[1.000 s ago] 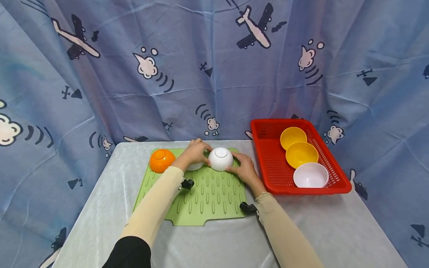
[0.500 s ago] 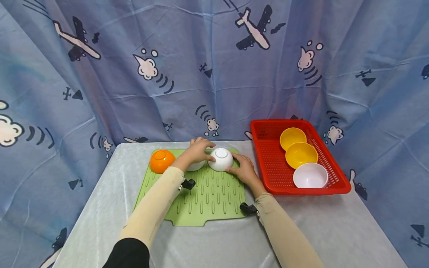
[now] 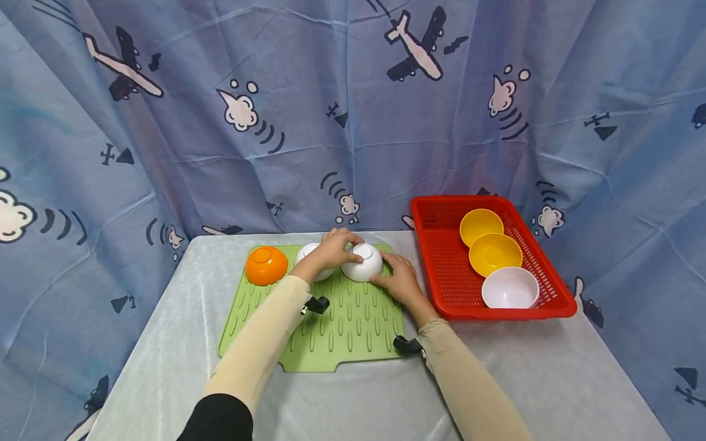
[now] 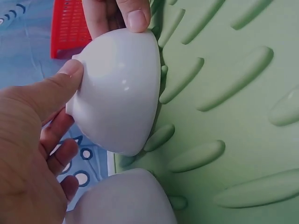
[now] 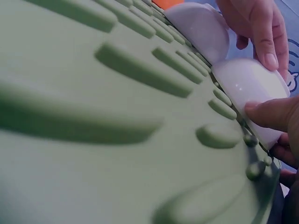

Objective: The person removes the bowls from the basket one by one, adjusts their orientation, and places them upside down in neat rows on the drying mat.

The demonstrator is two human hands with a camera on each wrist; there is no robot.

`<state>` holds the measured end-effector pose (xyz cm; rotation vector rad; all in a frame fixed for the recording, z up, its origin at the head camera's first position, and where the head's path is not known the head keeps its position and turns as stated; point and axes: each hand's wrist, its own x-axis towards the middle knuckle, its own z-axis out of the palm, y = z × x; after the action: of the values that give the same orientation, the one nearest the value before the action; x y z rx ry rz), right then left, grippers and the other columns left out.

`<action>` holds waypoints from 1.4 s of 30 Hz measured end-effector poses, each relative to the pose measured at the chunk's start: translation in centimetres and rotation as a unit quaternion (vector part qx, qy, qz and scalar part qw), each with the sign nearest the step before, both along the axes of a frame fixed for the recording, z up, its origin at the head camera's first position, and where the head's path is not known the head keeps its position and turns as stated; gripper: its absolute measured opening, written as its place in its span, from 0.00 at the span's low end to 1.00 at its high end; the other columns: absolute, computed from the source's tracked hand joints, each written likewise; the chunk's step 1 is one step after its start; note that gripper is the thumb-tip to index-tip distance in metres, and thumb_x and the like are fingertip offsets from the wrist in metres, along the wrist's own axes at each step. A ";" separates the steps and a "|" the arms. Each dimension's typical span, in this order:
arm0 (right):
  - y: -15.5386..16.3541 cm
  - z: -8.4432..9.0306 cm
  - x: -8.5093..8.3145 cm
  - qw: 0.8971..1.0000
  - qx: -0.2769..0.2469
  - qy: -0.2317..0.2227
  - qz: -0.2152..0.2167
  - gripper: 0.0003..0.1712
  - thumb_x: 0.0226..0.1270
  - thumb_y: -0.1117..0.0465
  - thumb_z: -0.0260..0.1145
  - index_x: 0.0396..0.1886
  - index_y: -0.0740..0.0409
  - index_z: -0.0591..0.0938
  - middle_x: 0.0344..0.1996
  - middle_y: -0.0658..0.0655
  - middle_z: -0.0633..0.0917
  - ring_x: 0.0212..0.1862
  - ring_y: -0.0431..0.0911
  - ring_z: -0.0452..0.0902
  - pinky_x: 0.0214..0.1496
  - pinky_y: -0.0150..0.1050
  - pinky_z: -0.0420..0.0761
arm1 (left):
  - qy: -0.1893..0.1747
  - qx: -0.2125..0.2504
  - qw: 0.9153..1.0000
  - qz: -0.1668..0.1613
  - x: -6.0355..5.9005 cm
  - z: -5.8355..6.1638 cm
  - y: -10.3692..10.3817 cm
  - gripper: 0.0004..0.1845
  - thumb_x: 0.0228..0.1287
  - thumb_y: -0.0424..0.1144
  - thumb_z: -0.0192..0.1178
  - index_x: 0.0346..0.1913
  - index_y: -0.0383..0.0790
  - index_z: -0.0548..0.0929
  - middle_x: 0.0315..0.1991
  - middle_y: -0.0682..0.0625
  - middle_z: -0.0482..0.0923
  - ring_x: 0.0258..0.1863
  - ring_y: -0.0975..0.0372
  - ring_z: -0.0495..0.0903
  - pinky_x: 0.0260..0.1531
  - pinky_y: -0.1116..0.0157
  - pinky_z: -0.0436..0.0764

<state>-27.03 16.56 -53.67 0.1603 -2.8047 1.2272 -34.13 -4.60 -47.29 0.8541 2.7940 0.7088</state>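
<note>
Both hands are on one upturned white bowl [image 3: 362, 263] at the far edge of the green ridged mat [image 3: 353, 324], right beside a second white bowl [image 3: 306, 252] and not far from an orange bowl [image 3: 266, 265]. The left hand [image 3: 336, 245] comes over the top, thumb pressed to the bowl's side near the foot ring, fingers curled round the far side. The right hand [image 3: 398, 280] meets it from the other side, thumb tip on the rim edge. Seen from the left wrist, the bowl [image 4: 117, 95] is tipped, one edge lifted off the mat's ridges.

It looks like light, stiff plastic or melamine with a glossy, slick skin, so fingers on the round flank may slide. The better purchase, I'd judge, is the rim and the little foot ring, pinched between thumb and fingers. Off to the right, a red basket [image 3: 441, 269] holds two yellow bowls and a white one.
</note>
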 end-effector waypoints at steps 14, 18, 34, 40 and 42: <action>-2.1 3.2 4.0 0.997 -0.054 0.048 0.031 0.40 0.64 0.58 0.74 0.72 0.68 0.70 0.70 0.69 0.71 0.72 0.64 0.64 0.75 0.61 0.62 | 0.006 -0.030 0.999 0.022 0.7 0.9 0.8 0.27 0.60 0.52 0.73 0.62 0.48 0.84 0.52 0.49 0.76 0.54 0.55 0.68 0.58 0.56 0.64; -2.2 5.1 6.0 0.995 -0.049 0.050 0.076 0.41 0.66 0.57 0.73 0.74 0.64 0.69 0.72 0.67 0.69 0.75 0.63 0.61 0.75 0.62 0.62 | 0.005 -0.022 1.000 0.021 0.7 0.8 0.9 0.27 0.60 0.50 0.74 0.62 0.48 0.84 0.51 0.48 0.76 0.53 0.55 0.68 0.57 0.55 0.64; 5.5 13.3 10.2 0.976 0.011 0.153 0.152 0.40 0.61 0.60 0.78 0.73 0.53 0.73 0.69 0.57 0.74 0.70 0.54 0.68 0.71 0.61 0.68 | -0.005 0.005 0.999 0.035 0.8 0.3 0.9 0.29 0.60 0.49 0.74 0.63 0.47 0.84 0.52 0.49 0.76 0.54 0.55 0.69 0.61 0.55 0.64; 10.6 15.1 10.0 0.975 0.062 0.152 0.151 0.41 0.59 0.60 0.79 0.72 0.53 0.75 0.68 0.58 0.75 0.69 0.57 0.68 0.68 0.64 0.69 | 0.001 0.002 0.999 0.036 0.8 0.2 0.8 0.29 0.60 0.50 0.74 0.63 0.47 0.84 0.53 0.48 0.76 0.54 0.55 0.69 0.61 0.55 0.66; 12.2 15.5 9.9 0.976 0.081 0.135 0.148 0.41 0.60 0.58 0.79 0.72 0.53 0.74 0.68 0.60 0.75 0.70 0.59 0.67 0.67 0.67 0.68 | 0.001 0.003 0.999 0.037 0.8 0.1 0.8 0.29 0.59 0.50 0.74 0.63 0.47 0.84 0.53 0.48 0.76 0.55 0.54 0.70 0.62 0.55 0.66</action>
<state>-17.15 28.79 -38.15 0.7221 -2.7004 0.9342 -33.28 -3.77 -47.17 0.7555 2.8394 0.7283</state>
